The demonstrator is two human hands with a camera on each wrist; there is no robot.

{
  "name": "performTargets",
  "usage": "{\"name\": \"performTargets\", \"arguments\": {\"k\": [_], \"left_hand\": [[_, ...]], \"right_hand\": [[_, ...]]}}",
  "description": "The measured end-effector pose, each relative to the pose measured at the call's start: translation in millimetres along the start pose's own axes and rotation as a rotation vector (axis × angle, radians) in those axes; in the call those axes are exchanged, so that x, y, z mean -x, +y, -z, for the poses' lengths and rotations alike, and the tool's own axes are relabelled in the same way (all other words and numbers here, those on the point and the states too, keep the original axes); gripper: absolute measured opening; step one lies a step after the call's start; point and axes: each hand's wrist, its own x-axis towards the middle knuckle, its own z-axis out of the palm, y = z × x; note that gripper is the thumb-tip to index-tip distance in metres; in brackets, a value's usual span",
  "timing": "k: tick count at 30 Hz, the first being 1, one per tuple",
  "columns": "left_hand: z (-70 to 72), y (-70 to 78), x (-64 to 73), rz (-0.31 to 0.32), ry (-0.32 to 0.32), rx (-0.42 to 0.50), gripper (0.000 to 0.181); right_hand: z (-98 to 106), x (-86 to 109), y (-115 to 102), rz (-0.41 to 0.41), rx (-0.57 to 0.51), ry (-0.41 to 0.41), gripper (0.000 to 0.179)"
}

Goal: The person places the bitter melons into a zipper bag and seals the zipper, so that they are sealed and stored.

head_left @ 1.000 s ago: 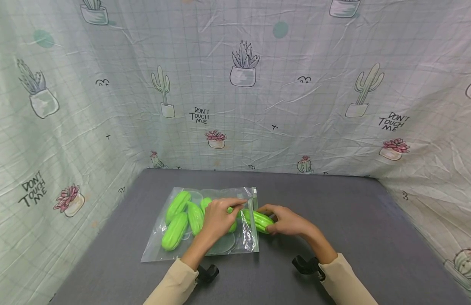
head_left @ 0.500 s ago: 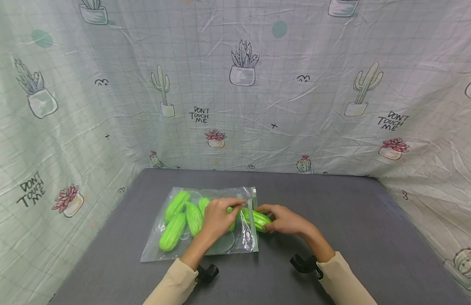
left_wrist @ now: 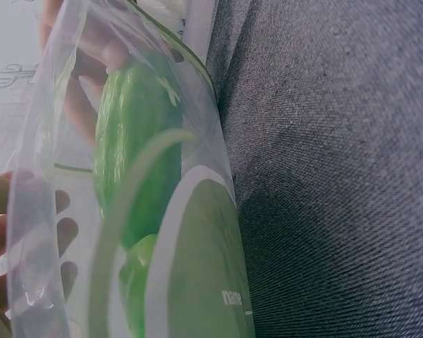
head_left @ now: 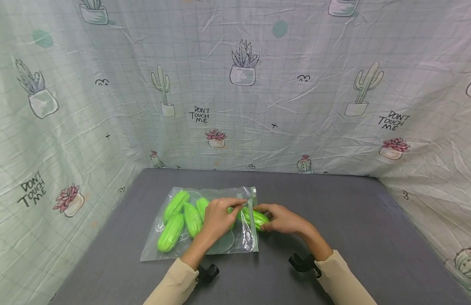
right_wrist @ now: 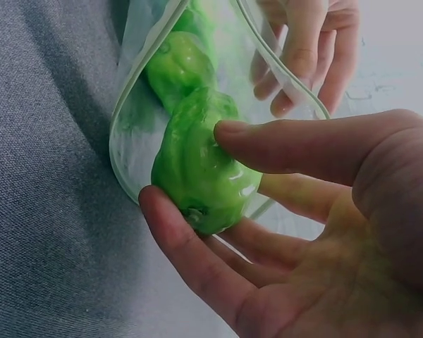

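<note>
A clear zip bag (head_left: 151, 250) lies on the dark table with its mouth to the right. My left hand (head_left: 220, 215) pinches the bag's upper layer near that mouth, holding it raised. My right hand (head_left: 284, 219) grips the near end of a glossy green ribbed bitter melon (right_wrist: 197, 165) between thumb and fingers. Most of this bitter melon is inside the bag, and its end sticks out of the mouth. Several more bitter melons (head_left: 171, 233) lie inside to the left, partly hidden behind my left hand. In the left wrist view, the bag's printed label (left_wrist: 204, 267) covers part of the contents.
The dark grey tabletop (head_left: 334, 212) extends to the right of the bag and behind it. A pale cloth (head_left: 281, 140) printed with potted cacti hangs at the back and sides. Black wrist mounts (head_left: 301, 262) sit under both wrists.
My right hand has moved slightly left, sliding the bitter melon deeper into the bag. The bitter melons at the left inside have shifted a little left. My left hand stays in place.
</note>
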Motion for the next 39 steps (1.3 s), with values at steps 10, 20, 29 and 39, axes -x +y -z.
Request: {"name": "performTargets", "arguments": {"k": [10,20,29,39], "left_hand": [[0.3,0.1,-0.8,0.002,-0.006,-0.011,0.016],[1.9,0.7,-2.5,0.006,-0.008,-0.003,0.017],[2.4,0.5,-2.9,0.006,-0.004,-0.017,0.016],[3.3,1.9,-2.3,0.008,0.004,-0.020,0.017]], "right_hand": [[1.2,-0.3,-1.0,0.052,0.036,-0.019,0.062],[-1.5,-3.4,-1.2,0.030,-0.018,0.033,0.058],[-0.6,-4.4,-3.8,0.013,-0.033,0.037,0.056],[-1.7,-5.3,-2.0,0.018,-0.038,0.045,0.056]]}}
